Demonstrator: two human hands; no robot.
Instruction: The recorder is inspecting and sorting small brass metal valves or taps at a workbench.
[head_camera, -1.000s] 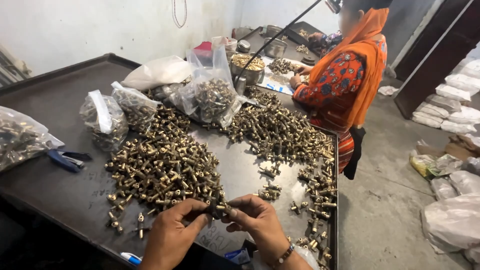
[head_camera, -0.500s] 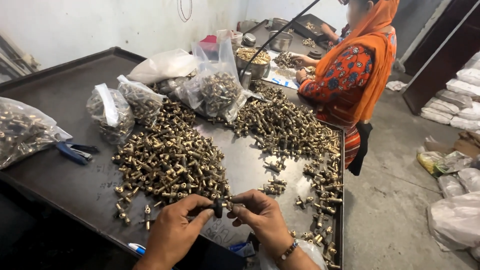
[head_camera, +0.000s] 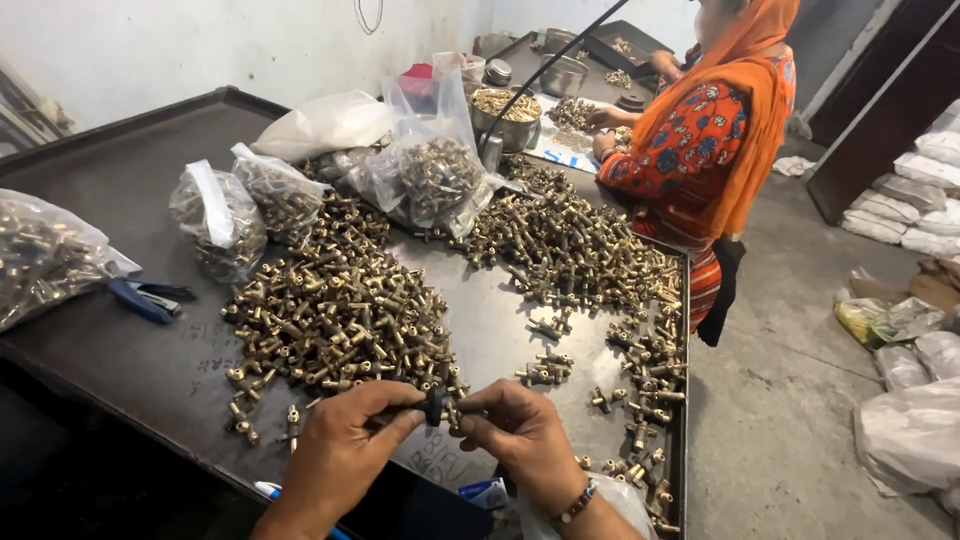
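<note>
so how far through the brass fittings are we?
Done: some fittings lie scattered along the tray's right edge. In hand: left hand and right hand hold one small dark part between them. Left: a big loose pile and several filled bags.

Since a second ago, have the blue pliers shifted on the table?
No. The blue pliers still lie just right of the big bag of parts at the table's left; only the camera has moved.

Brass-gold fittings (head_camera: 335, 315) on a dark grey table (head_camera: 120, 140) — co-worker's orange, blue-flowered dress (head_camera: 700, 150).
</note>
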